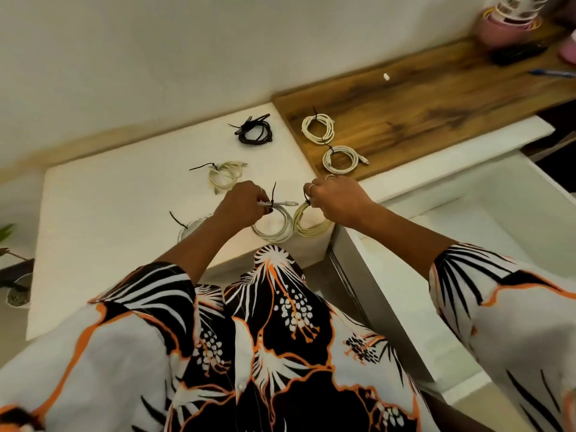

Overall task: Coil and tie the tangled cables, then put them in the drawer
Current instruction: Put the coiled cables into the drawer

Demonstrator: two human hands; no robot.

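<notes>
My left hand (241,202) grips a coiled white cable (274,227) at its black zip tie, above the white countertop (109,213). My right hand (335,198) pinches a coiled cream cable (311,224) at its tie, right beside the first. Other tied coils lie around: a white one (191,227) partly hidden by my left forearm, a cream one (226,174), a black one (257,130), and two white ones (319,127) (341,159) on the wooden board (436,98). The white drawer (467,219) stands open at the right.
On the board's far end sit a pink pot (505,23), a black object (517,53), a blue pen (553,73) and a small white piece (386,77). A potted plant (15,275) stands at the left, below the counter edge.
</notes>
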